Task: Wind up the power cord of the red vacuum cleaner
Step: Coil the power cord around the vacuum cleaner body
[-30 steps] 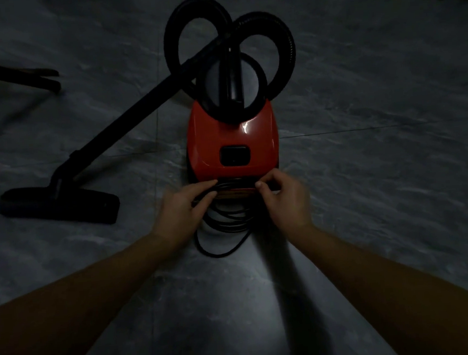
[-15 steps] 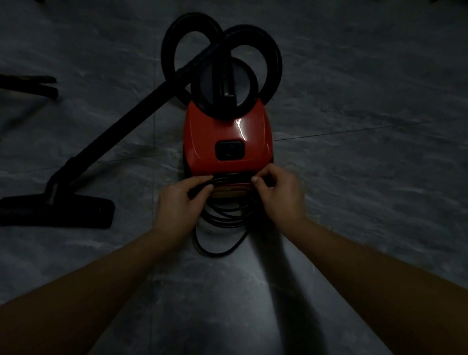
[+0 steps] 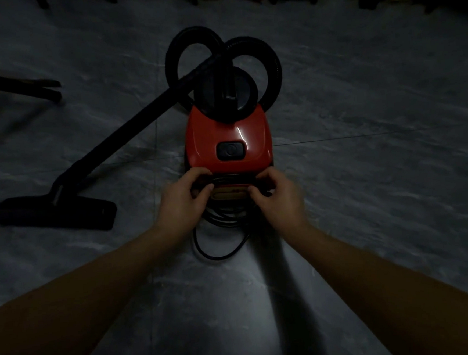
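Red vacuum cleaner [image 3: 227, 138] stands on the grey floor [image 3: 368, 194], its long axis running away from the viewer, hose end far. At its near end, left hand [image 3: 182, 199] and right hand [image 3: 279, 200] each keep a curled-finger grip on the black power cord [image 3: 225, 218], whose loose loops lie on the floor between the wrists.

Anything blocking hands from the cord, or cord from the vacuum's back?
Nothing visible. Left hand and right hand grip the power cord at the near end of the red vacuum cleaner; slack loops lie free on the floor.
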